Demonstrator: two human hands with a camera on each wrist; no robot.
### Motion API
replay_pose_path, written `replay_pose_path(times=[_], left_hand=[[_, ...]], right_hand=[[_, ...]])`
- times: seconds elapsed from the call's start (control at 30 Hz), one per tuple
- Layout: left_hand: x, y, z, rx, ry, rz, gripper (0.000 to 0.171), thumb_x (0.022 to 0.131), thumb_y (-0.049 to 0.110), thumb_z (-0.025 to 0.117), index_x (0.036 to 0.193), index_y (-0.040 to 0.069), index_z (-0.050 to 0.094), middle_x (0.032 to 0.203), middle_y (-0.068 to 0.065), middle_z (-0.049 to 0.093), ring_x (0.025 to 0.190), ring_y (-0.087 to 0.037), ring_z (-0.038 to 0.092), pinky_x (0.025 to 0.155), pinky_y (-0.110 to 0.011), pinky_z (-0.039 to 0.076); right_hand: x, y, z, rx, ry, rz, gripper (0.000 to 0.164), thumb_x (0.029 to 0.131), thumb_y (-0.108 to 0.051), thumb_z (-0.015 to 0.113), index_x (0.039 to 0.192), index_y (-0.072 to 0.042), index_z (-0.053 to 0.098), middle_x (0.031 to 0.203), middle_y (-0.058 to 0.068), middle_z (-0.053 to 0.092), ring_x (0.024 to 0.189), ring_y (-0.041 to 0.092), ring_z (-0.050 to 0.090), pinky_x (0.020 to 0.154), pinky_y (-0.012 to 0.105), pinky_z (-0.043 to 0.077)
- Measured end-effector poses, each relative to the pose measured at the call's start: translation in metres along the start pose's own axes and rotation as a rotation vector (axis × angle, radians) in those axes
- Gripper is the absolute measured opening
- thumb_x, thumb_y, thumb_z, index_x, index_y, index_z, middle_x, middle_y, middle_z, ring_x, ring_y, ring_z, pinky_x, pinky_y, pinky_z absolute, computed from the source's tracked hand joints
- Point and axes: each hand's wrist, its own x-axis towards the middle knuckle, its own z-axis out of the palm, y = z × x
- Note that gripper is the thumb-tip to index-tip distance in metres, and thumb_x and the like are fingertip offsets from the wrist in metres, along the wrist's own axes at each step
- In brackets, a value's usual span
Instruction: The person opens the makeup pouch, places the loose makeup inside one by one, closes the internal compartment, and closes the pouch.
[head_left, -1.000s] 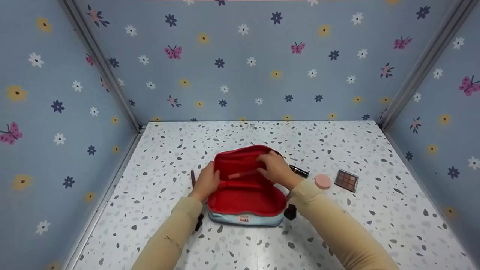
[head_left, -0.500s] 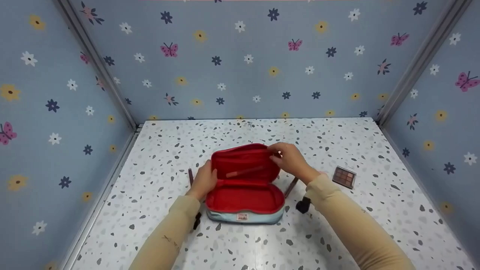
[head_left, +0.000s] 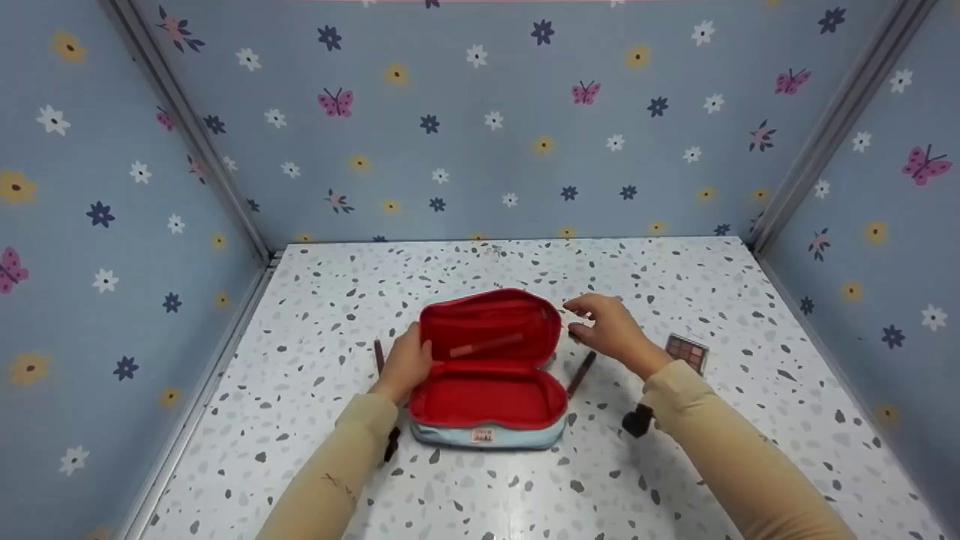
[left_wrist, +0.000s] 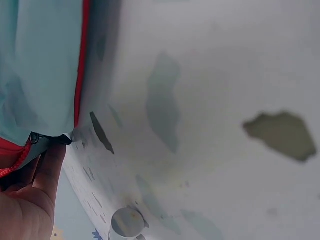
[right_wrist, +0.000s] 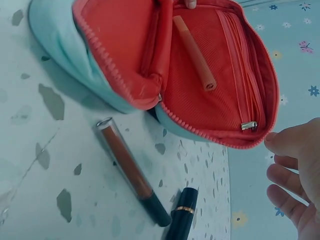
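Clock's centred on the open bag (head_left: 517, 437), with 12 pointing away from the person. Going left to right: a dark slim stick (head_left: 379, 356) lay at 9 o'clock, partly covered by the left hand (head_left: 406, 367). Down at 8, a small black thing (head_left: 391, 444) poked out beside the left sleeve (head_left: 330, 465), too blocked to say what it was. A peachy tube (head_left: 486, 345) lay nearly crosswise inside the raised lid, toward 12. Then at 3, just beside the bag, there was a brown lip gloss (head_left: 581, 373) with a dark cap. A black tube (right_wrist: 181, 215) with a gold band was between 2 and 3, mostly hidden by the right hand (head_left: 615, 330) from the head camera. Around 4 sat a black lump (head_left: 637, 420), and further out at 3 an eyeshadow palette (head_left: 687, 351), both partly blocked by the right arm (head_left: 742, 450).

As for the bag, it sat on the speckled table (head_left: 495, 495), straight in front of the person. The left hand was gripping the lid's left edge, thumb on the red inside, so the bag was at its 3 o'clock. The right hand held nothing, fingers loosely bent near the lid's right edge, bag toward its 8 or 9. Couldn't tell whether its thumb touched.
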Motion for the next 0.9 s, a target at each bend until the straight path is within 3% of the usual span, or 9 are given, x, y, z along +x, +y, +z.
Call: replay_pose_path(times=[0.17,0.47,0.9], left_hand=[[-0.006,0.016,-0.008,-0.067,0.002,-0.023,0.026,0.108,0.007,0.05,0.131,-0.004,0.057,0.123,-0.028,0.07,0.118,-0.043,0.069,0.108,-0.056,0.055],[0.001,-0.001,0.001,-0.006,0.002,-0.016,0.025,0.108,0.009,0.051,0.13,-0.002,0.057,0.122,-0.025,0.072,0.116,-0.039,0.071,0.106,-0.054,0.056],[-0.01,0.022,-0.013,-0.101,-0.002,0.03,0.029,0.108,0.006,0.049,0.133,-0.007,0.056,0.124,-0.031,0.07,0.119,-0.045,0.07,0.108,-0.056,0.056]], right_hand=[[-0.01,0.006,-0.002,-0.011,-0.028,0.016,0.03,0.094,0.002,0.079,0.124,0.004,0.077,0.122,0.022,0.078,0.109,0.042,0.074,0.094,0.059,0.062],[-0.026,0.018,0.002,-0.013,-0.107,0.026,0.031,0.092,0.005,0.079,0.123,0.005,0.076,0.121,0.025,0.077,0.113,0.044,0.074,0.099,0.061,0.06],[-0.047,0.027,0.015,-0.092,-0.219,0.006,0.038,0.088,0.001,0.082,0.125,0.004,0.075,0.125,0.019,0.078,0.12,0.042,0.073,0.106,0.059,0.057]])
